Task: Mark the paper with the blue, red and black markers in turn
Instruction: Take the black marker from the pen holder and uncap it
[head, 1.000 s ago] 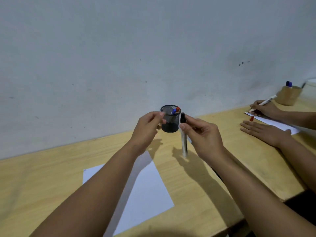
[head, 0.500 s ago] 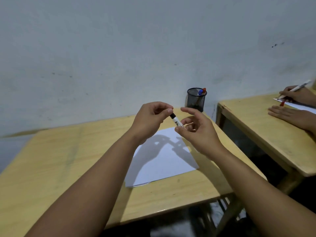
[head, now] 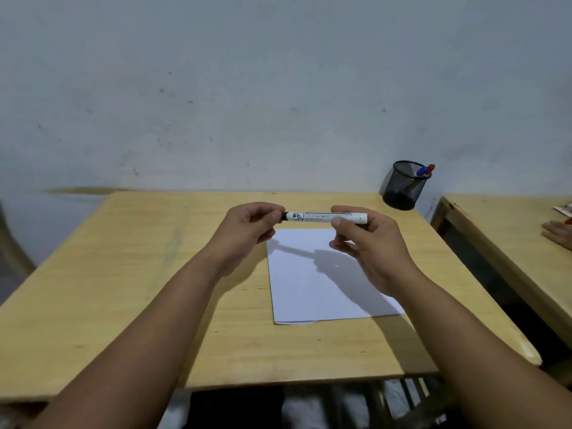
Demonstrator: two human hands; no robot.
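I hold a white-barrelled black marker level above the far edge of a white sheet of paper. My left hand pinches its black cap end. My right hand grips the other end of the barrel between thumb and fingers. The cap sits on the marker. A black mesh pen cup stands at the table's far right corner, with the blue marker and the red marker poking out of it.
The wooden table backs onto a grey wall. A second wooden table stands to the right across a narrow gap; another person's hand rests on it.
My view dropped and shifted left, so the cup now sits far right. The marker turned from slanted to level, with both hands spread along it.
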